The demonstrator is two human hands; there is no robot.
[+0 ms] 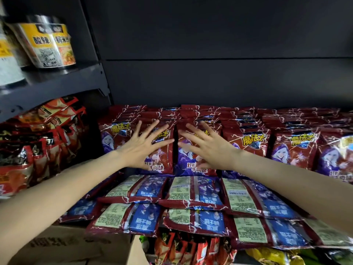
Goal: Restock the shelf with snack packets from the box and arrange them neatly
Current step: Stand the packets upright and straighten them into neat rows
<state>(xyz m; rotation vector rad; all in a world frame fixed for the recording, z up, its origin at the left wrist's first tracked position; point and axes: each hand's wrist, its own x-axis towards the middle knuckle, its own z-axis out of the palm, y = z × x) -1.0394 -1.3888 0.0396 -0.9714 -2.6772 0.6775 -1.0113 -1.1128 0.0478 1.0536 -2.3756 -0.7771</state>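
Upright red-and-purple snack packets (pixel 250 144) stand in rows across the shelf, several rows deep. In front of them lie flat packets (pixel 194 192) with their backs up, in two overlapping layers. My left hand (pixel 141 146) has its fingers spread straight and lies against the front of an upright packet (pixel 162 165). With fingers spread the same way, my right hand (pixel 208 148) lies against the neighbouring upright packet (pixel 185 161). Neither hand holds anything. A brown cardboard box (pixel 63 245) sits at the bottom left, below my left forearm.
Red and orange packets (pixel 44 134) fill the shelf section to the left. Noodle cups (pixel 51 43) stand on the upper left shelf. Other snack bags (pixel 191 249) show on the lower shelf. A dark back panel (pixel 210 54) rises behind the rows.
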